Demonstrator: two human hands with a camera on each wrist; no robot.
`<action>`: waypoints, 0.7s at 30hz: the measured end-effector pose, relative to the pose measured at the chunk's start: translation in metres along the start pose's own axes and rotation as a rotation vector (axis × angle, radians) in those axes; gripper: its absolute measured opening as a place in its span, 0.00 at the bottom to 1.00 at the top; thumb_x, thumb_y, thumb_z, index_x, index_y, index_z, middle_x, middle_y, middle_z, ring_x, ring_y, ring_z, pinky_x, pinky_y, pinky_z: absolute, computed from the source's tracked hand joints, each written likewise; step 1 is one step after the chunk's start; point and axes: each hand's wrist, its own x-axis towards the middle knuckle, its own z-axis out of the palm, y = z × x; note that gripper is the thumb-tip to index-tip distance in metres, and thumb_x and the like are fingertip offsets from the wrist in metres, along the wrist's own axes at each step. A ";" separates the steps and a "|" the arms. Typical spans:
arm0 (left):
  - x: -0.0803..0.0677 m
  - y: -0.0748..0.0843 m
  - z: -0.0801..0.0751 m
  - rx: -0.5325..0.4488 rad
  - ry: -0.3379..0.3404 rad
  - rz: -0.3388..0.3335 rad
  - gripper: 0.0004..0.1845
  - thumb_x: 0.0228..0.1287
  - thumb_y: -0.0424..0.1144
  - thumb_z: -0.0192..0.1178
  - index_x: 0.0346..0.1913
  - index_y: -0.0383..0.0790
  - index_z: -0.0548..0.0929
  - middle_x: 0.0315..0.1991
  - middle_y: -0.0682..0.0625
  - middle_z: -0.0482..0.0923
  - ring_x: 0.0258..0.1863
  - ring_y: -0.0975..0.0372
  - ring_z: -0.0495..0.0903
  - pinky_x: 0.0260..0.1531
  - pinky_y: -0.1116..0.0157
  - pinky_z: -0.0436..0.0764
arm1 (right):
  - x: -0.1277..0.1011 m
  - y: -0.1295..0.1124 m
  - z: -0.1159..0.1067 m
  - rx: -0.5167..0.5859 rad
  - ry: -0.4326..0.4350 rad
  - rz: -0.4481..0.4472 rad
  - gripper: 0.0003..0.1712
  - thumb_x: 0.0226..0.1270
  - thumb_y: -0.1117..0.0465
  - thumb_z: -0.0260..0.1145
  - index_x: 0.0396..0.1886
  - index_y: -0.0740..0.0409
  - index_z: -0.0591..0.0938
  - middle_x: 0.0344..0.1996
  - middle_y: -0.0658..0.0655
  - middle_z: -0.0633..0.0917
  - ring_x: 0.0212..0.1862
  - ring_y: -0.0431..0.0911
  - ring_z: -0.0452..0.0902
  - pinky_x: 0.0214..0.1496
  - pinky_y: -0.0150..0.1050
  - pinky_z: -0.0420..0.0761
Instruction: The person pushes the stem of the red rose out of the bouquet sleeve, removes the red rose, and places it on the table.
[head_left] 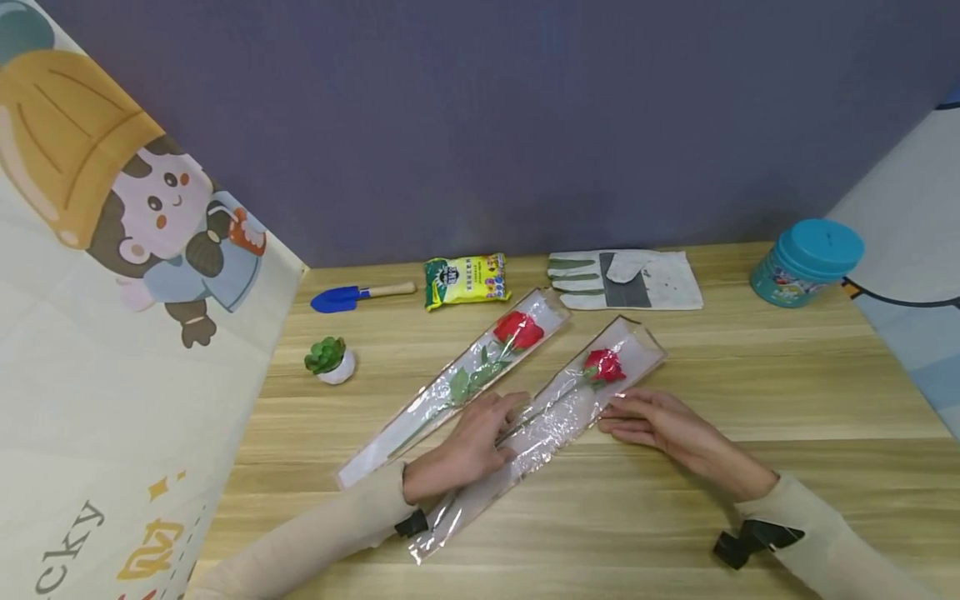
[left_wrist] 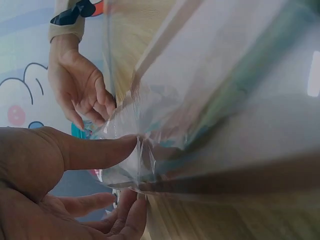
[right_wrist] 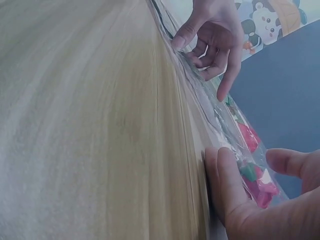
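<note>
Two red roses in clear plastic sleeves lie slantwise on the table in the head view. Across the middle of the nearer wrapped rose [head_left: 542, 440] lies my left hand [head_left: 474, 442], its thumb on one side and its fingers on the other. In the left wrist view the thumb [left_wrist: 107, 152] presses into the crinkled film. My right hand [head_left: 663, 425] touches the right edge of that sleeve, just below the bloom. Its fingers [right_wrist: 227, 180] are fairly straight, with the thumb held apart. The farther wrapped rose [head_left: 459, 385] lies beyond the left hand.
Along the back lie a blue trowel [head_left: 337, 298], a yellow-green packet [head_left: 467, 281] and a work glove [head_left: 663, 281]. A teal lidded tub [head_left: 802, 265] stands at the back right, a small potted succulent [head_left: 330, 360] at the left. A dark panel [head_left: 510, 133] rises behind the table [head_left: 787, 367].
</note>
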 end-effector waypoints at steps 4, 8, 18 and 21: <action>0.001 -0.001 0.002 -0.009 -0.003 0.021 0.44 0.48 0.28 0.78 0.72 0.39 0.73 0.44 0.47 0.84 0.43 0.59 0.79 0.49 0.65 0.80 | -0.001 -0.001 0.002 0.006 0.012 -0.003 0.27 0.84 0.57 0.55 0.68 0.74 0.65 0.50 0.53 0.86 0.52 0.41 0.89 0.62 0.36 0.87; 0.001 -0.001 0.003 -0.037 -0.002 0.022 0.43 0.49 0.28 0.78 0.71 0.38 0.74 0.45 0.47 0.84 0.43 0.59 0.80 0.48 0.66 0.81 | -0.002 0.000 0.003 0.004 0.020 -0.032 0.33 0.83 0.57 0.56 0.74 0.75 0.59 0.51 0.53 0.86 0.53 0.41 0.88 0.62 0.36 0.86; 0.006 0.000 0.003 -0.297 0.006 0.038 0.39 0.53 0.28 0.76 0.70 0.38 0.74 0.41 0.45 0.84 0.35 0.62 0.84 0.38 0.75 0.85 | -0.005 -0.007 0.012 0.005 0.088 -0.176 0.39 0.80 0.62 0.61 0.77 0.75 0.52 0.49 0.48 0.86 0.51 0.40 0.88 0.62 0.36 0.86; 0.009 0.001 0.002 -0.338 0.017 0.047 0.39 0.52 0.27 0.77 0.69 0.39 0.75 0.41 0.46 0.85 0.35 0.63 0.83 0.38 0.76 0.85 | -0.006 -0.011 0.015 -0.022 0.098 -0.207 0.41 0.79 0.63 0.61 0.79 0.74 0.51 0.49 0.45 0.86 0.52 0.38 0.87 0.61 0.35 0.87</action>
